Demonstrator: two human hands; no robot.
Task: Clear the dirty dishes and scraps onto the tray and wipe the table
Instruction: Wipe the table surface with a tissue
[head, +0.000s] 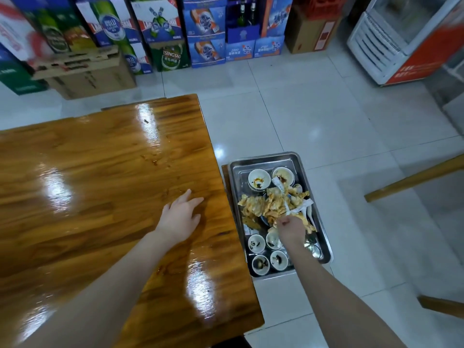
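Note:
A steel tray [300, 163] sits low beside the right edge of the glossy wooden table [82, 169]. It holds several small white bowls [256, 178] with dark residue and a heap of yellowish scraps [266, 205] mixed with crumpled white paper. My right hand [290, 228] is over the heap, fingers pinched together on some of the scraps and paper. My left hand [179, 216] rests flat on the table near its right edge, fingers spread, holding nothing. A few small crumbs and wet smears [153, 159] lie on the tabletop.
Stacked beer cartons [165, 28] and cardboard boxes [90, 74] line the far wall. A white and orange fridge [401, 43] stands at the top right. Wooden furniture edges [411, 179] jut in from the right over the pale tiled floor [301, 109].

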